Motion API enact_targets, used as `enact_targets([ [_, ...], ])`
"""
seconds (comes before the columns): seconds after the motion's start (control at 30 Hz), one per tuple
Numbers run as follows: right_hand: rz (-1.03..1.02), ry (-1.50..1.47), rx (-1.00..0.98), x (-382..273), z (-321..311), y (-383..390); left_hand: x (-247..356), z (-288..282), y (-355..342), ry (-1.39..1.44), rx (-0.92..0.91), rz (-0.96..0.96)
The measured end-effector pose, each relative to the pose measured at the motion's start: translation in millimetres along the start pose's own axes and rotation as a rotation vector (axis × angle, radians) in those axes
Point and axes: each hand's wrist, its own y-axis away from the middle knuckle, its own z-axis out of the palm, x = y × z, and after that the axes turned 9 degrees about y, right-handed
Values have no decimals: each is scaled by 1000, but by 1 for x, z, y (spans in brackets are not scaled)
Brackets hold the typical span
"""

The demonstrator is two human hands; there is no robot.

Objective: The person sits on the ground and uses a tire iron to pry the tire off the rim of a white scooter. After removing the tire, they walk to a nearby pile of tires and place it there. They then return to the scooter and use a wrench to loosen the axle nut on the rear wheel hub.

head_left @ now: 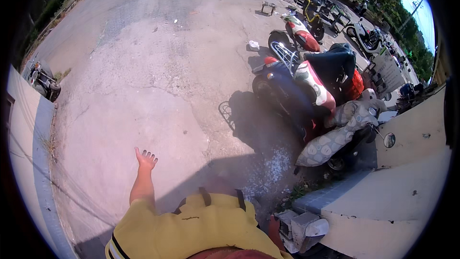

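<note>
My left hand [146, 158] reaches out ahead over the pale concrete ground [110, 120], fingers spread, holding and touching nothing. Its bare forearm comes from the sleeve of a yellow shirt [191, 230]. My right hand does not show; only a small reddish patch, perhaps of that arm, appears beside the shirt. Nearest on that side are grey blocks [299, 228] stacked by a low wall, and white scattered bits [269, 172] on the ground.
A dark scooter [282, 98] with a patterned seat stands right of the middle. Behind it is a scooter with a grey patterned cover [323, 146]. More scooters line the far right. Pale walls [383, 201] flank both sides. A motorcycle [43, 81] is parked at the left.
</note>
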Motion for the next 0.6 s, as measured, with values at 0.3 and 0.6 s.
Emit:
enact_targets([
  [0.3, -459, 218, -7, -380, 11, -137, 9, -160, 51, 93, 635, 158],
  [0.6, -589, 181, -7, -592, 122, -111, 34, -7, -76, 205, 675, 49],
])
